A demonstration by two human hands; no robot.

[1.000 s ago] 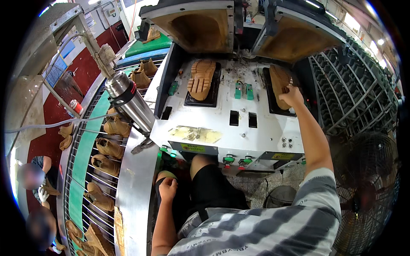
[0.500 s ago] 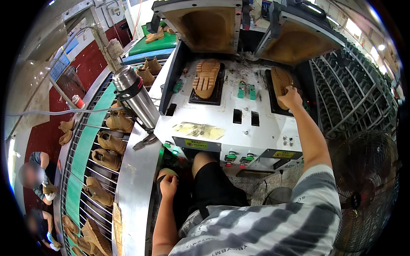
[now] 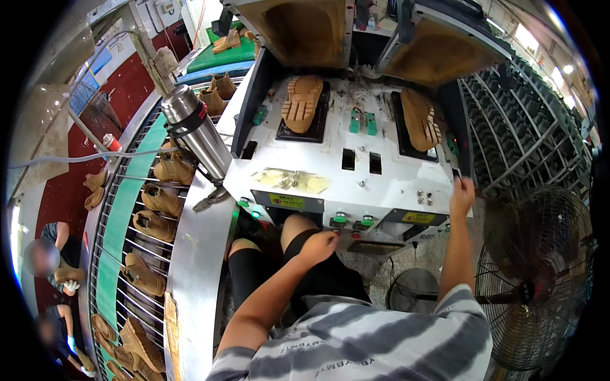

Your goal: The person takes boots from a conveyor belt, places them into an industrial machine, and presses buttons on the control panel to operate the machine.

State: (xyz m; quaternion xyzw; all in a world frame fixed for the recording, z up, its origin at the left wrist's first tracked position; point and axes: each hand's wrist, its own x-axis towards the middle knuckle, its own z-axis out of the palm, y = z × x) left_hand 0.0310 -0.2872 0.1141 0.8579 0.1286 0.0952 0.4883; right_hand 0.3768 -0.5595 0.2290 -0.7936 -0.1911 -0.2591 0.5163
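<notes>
Beside the white machine (image 3: 384, 198), right hand (image 3: 462, 195) curled closed.

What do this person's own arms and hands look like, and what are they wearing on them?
The left hand and right hand are bare, with no gloves to be seen. The forearms are uncovered too, with no watch or cable visible. The short sleeves belong to a shirt with wavy grey and white stripes and some printed lettering.
</notes>
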